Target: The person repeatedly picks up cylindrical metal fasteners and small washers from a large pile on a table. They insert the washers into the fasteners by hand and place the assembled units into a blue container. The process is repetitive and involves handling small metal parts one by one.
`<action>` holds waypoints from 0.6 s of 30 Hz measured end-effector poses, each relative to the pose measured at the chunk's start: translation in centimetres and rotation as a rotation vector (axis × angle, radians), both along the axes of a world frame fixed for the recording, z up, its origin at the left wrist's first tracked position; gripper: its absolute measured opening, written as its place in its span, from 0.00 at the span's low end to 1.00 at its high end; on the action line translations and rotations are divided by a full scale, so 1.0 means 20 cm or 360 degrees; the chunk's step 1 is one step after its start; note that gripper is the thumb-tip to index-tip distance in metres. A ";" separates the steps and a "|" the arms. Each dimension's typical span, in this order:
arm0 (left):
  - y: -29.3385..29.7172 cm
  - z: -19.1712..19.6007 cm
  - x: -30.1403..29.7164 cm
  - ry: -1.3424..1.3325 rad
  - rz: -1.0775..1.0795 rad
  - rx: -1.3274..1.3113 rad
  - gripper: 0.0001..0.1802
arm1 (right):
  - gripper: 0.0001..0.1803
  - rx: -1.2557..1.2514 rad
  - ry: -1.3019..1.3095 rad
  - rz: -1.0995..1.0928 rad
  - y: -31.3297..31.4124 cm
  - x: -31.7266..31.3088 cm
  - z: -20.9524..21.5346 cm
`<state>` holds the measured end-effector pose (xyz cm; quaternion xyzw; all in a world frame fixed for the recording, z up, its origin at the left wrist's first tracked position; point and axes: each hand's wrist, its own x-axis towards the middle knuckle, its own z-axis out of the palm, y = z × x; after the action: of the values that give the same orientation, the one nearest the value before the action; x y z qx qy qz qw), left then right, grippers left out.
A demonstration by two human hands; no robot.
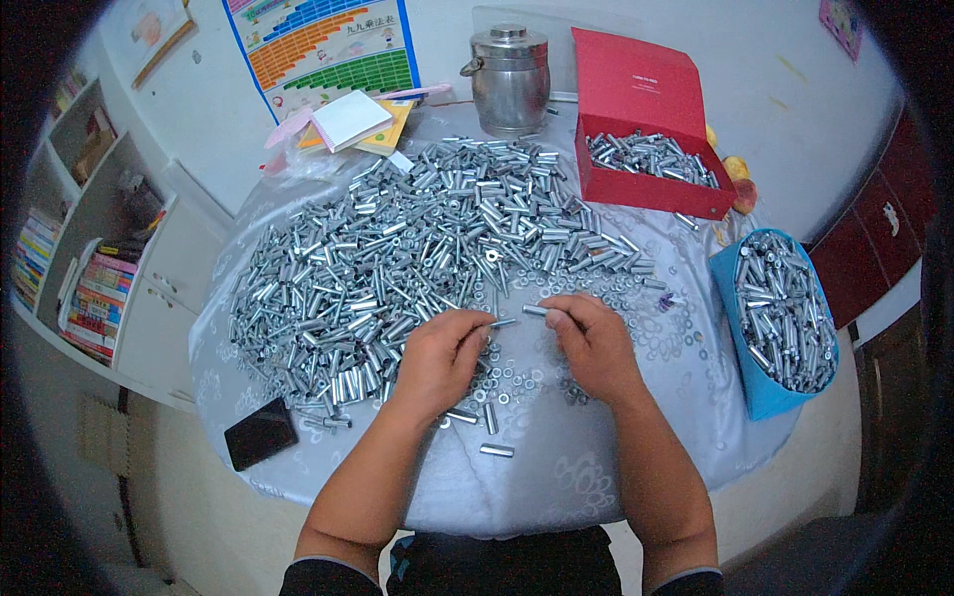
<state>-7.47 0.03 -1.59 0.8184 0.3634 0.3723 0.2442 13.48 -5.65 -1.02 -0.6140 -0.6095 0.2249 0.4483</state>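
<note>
Though in both hands (442, 360) (600, 348), sm. metal pcs (505, 322) (535, 311) only partly visible.

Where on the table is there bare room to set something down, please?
Bare tablecloth shows in two places: between the right forearm and the blue container, nearer you than the scattered washers; and along the near edge between both forearms, below the lone tube. The left and middle are crowded by the heap of metal parts.

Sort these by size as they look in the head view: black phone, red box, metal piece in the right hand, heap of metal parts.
1. Heap of metal parts
2. Red box, lid included
3. Black phone
4. Metal piece in the right hand
</note>
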 end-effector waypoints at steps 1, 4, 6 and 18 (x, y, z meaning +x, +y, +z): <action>0.00 0.00 0.00 0.0011 -0.0004 0.0014 0.10 | 0.11 -0.0057 0.0053 -0.0005 0.00 0.00 0.01; -0.01 0.01 0.00 -0.0025 0.0039 -0.0004 0.09 | 0.11 -0.0059 0.0064 0.0004 0.00 0.01 -0.01; -0.01 0.01 0.01 -0.0036 0.0026 0.0001 0.09 | 0.12 -0.0002 0.0030 0.0029 0.01 0.02 -0.03; -0.02 0.02 0.01 -0.0125 0.0021 -0.0044 0.09 | 0.16 -0.0323 0.0765 0.0204 0.04 0.02 -0.06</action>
<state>-7.18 -0.31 -1.27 0.7973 0.3639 0.4006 0.2672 13.96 -4.93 -2.20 -0.5449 -0.4976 0.4520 0.5012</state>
